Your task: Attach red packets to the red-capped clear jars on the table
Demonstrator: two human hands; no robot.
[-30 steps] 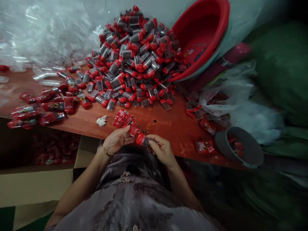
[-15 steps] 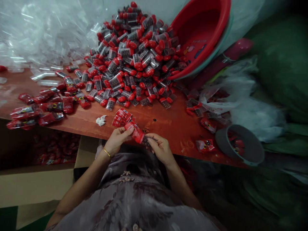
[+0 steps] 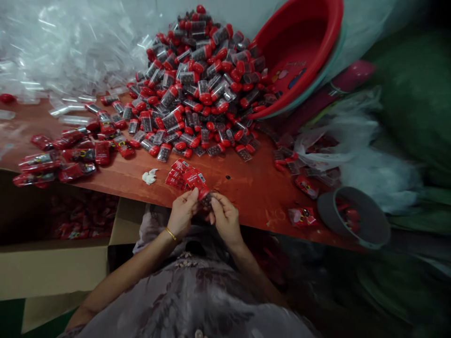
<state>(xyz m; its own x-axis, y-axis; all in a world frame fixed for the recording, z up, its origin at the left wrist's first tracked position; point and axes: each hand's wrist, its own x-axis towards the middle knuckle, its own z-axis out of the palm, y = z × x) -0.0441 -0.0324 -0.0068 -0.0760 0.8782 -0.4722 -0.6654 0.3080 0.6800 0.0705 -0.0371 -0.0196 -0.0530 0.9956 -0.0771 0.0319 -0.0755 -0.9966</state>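
Near the table's front edge, my left hand [image 3: 183, 212] pinches a red packet [image 3: 201, 188] between thumb and fingers. My right hand [image 3: 225, 217] is closed on a small clear tube [image 3: 206, 201] with dark contents, which meets the packet's lower end. How far the tube sits inside the packet is hard to tell. Just behind the hands lie several flat red printed packets [image 3: 177, 173], with a crumpled white scrap [image 3: 149, 176] to their left. A big heap of red-capped tubes [image 3: 190, 94] rises beyond.
Filled red packets [image 3: 75, 152] lie at the left, above an open cardboard box [image 3: 52, 270]. Clear empty tubes [image 3: 70, 47] are piled at the back left. A red basin [image 3: 299, 42] leans at the back right; a grey bowl [image 3: 369, 220] stands at the right edge.
My hands have drawn closer together, my left moving right and slightly down. The tube is now tight against the packet, and less of the held packet shows. The view has shifted slightly.
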